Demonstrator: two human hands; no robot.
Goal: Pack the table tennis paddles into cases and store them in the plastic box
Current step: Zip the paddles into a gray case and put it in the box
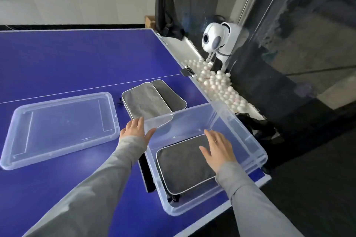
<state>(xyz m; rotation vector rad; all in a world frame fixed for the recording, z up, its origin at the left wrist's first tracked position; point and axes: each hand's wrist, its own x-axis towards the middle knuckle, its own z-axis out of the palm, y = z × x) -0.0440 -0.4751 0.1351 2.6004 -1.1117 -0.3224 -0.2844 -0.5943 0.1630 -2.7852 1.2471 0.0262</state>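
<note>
A clear plastic box (248, 136) stands at the near right corner of the blue table (77, 59). One grey case (181, 167) lies flat inside it. My right hand (217, 148) hovers open over that case's far right corner, fingers spread. Two more grey cases, one (146, 102) overlapping the other (169, 94), lie on the table just beyond the box. My left hand (134, 127) is open at the box's far left rim, near the closer of these cases. No bare paddle is in sight.
The box's clear lid (57, 127) lies upside down on the table to the left. A white ball-feeding machine (215, 40) and a trough of several white balls (217, 84) sit off the table's right edge, with dark netting behind.
</note>
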